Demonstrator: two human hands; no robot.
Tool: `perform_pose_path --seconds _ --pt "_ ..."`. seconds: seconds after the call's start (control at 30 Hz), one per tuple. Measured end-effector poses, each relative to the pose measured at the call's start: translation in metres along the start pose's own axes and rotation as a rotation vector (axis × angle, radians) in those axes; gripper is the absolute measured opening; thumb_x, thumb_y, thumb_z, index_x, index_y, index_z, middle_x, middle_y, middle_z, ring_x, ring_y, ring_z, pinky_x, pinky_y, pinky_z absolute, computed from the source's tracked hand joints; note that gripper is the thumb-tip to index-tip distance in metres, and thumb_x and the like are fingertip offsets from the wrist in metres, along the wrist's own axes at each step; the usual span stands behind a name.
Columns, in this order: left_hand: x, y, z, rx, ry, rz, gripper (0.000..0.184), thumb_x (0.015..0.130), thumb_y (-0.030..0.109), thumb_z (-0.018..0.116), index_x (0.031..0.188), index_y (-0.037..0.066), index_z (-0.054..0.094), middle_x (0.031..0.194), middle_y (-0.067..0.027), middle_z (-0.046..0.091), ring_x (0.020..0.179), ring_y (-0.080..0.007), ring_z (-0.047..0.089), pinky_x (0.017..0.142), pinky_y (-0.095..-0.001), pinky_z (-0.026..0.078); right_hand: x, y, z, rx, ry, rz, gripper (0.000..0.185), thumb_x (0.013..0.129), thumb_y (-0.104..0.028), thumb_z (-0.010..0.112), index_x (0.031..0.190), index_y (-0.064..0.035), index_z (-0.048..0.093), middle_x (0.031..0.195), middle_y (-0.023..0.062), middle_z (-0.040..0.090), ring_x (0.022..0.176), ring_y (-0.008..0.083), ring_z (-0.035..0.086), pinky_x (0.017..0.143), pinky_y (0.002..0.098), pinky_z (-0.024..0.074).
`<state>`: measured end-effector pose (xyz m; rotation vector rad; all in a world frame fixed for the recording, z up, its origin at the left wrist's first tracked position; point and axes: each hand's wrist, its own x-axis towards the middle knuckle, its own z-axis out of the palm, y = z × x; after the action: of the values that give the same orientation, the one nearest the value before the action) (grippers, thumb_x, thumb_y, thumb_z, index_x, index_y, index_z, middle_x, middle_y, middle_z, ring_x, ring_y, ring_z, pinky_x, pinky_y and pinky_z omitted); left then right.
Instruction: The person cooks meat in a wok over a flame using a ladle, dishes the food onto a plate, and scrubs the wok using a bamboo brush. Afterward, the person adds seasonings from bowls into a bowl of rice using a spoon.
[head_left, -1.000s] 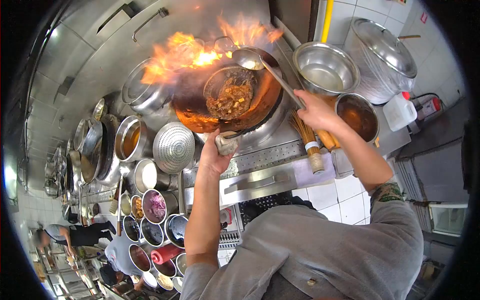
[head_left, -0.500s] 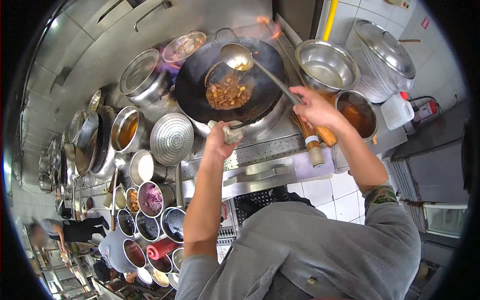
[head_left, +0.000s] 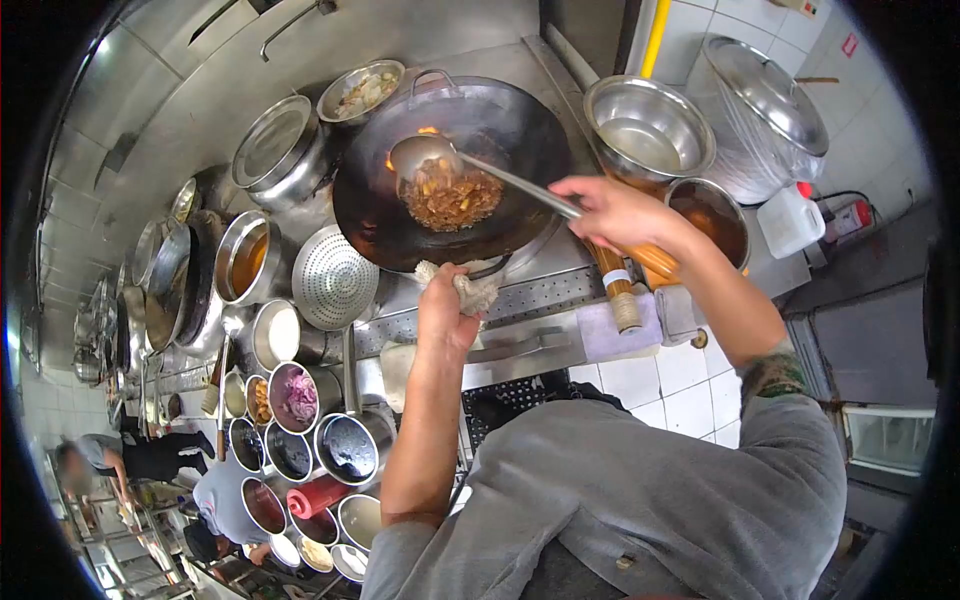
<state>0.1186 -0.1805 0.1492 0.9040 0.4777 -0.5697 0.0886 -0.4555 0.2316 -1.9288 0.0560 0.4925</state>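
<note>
My left hand (head_left: 447,312) is closed around a folded pale cloth (head_left: 476,291) at the near loop handle of a large black wok (head_left: 525,125). In the wok lies brown, glossy chopped food (head_left: 455,207) with yellowish pieces. A long-handled metal ladle (head_left: 512,181) is gripped in my right hand (head_left: 622,214), its wooden end passing under the wrist. The ladle's bowl is down at the food's far left edge. Just below my right hand, a bamboo brush (head_left: 622,300) with a bound handle rests at the stove's front.
A steel basin (head_left: 655,100) and a pot of brown liquid (head_left: 715,215) stand right. Left are a perforated strainer (head_left: 335,275), a lidded pot (head_left: 270,140) and several ingredient pots. A bowl of pale food (head_left: 365,92) sits behind the wok. Two people are at the far lower left.
The ladle has come down and left from above the wok to the food. The wok has shifted slightly left and tilted with my left hand. Flames behind and beside it no longer show.
</note>
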Motion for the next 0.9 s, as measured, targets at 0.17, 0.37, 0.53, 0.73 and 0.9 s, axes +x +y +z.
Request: perform_pose_path --seconds 0.17,0.37,0.53,0.73,0.9 --pt "-0.013 -0.006 0.000 -0.034 0.015 0.041 0.022 0.091 0.012 0.052 0.108 0.001 0.058 0.099 -0.0111 0.065 0.086 -0.0263 0.066 0.071 -0.0422 0.054 -0.053 0.002 -0.009 -0.152 0.147 0.011 0.058 0.088 -0.009 0.060 0.143 -0.0032 0.043 0.086 0.0081 0.062 0.063 0.0137 0.058 0.053 0.0324 0.0477" --pt "-0.010 -0.025 0.012 -0.014 -0.007 0.136 0.025 0.090 0.012 0.052 0.111 0.000 0.056 0.103 -0.0129 0.064 0.091 -0.0281 0.066 0.074 -0.0432 0.055 -0.034 -0.010 -0.011 -0.267 0.235 0.088 0.056 0.091 -0.011 0.058 0.143 -0.0032 0.040 0.076 0.0064 0.057 0.060 0.0123 0.054 0.051 0.0302 0.0441" --pt "-0.001 -0.043 0.028 -0.018 0.064 0.254 0.022 0.092 0.015 0.051 0.108 0.000 0.057 0.102 -0.0152 0.065 0.092 -0.0306 0.067 0.079 -0.0450 0.056 -0.040 -0.037 0.010 0.234 -0.047 0.236 0.049 0.092 -0.009 0.058 0.137 -0.0028 0.041 0.080 0.0070 0.057 0.059 0.0113 0.054 0.043 0.0291 0.0413" --pt "-0.033 -0.020 0.009 -0.213 0.030 0.228 0.024 0.092 0.014 0.050 0.109 0.000 0.057 0.105 -0.0156 0.066 0.091 -0.0319 0.068 0.081 -0.0461 0.057 -0.048 -0.046 0.006 0.905 -0.311 0.268 0.040 0.096 -0.007 0.054 0.133 0.0023 0.042 0.090 0.0073 0.057 0.059 0.0052 0.049 0.040 0.0221 0.0405" --pt "-0.131 -0.018 -0.017 -0.307 0.169 0.360 0.032 0.093 0.009 0.046 0.121 -0.006 0.054 0.115 -0.0185 0.065 0.099 -0.0315 0.067 0.085 -0.0451 0.056 -0.072 -0.076 0.005 0.888 -0.499 0.184 0.042 0.098 -0.007 0.051 0.137 0.0023 0.039 0.088 0.0062 0.054 0.055 0.0057 0.049 0.037 0.0247 0.0453"
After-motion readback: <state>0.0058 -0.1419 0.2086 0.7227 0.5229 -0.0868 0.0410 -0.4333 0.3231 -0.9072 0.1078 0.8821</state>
